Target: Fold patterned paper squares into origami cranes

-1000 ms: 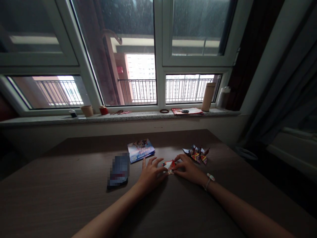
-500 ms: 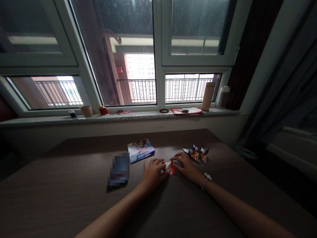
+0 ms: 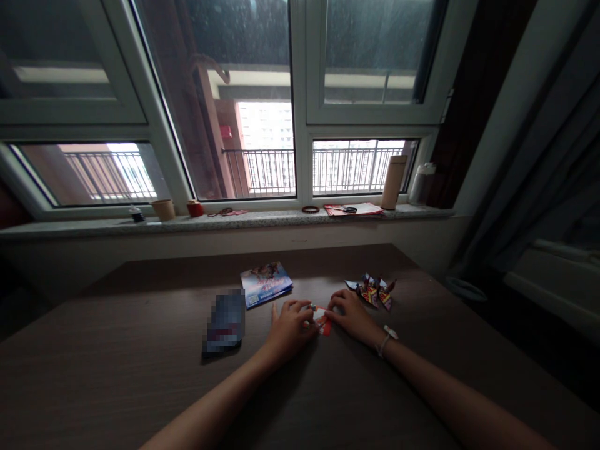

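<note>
A small folded paper, red and white, lies on the brown table between my two hands. My left hand grips its left side, thumb and fingers closing on the edge. From the other side, my right hand pinches the paper's right edge between thumb and fingertips. The fingers hide part of the folds. Just beyond my right hand stand several folded paper pieces with pointed tips, patterned in purple, yellow and red.
Left of my hands lie a blue printed booklet and a blurred-out dark object. Along the windowsill are a paper cup, a red spool, a bracelet, scissors on red paper, and a tan flask.
The folded paper has shifted and turned slightly between my hands. My right hand has moved a little, its fingers now closer to the paper's right edge. My left hand stays nearly in place.
</note>
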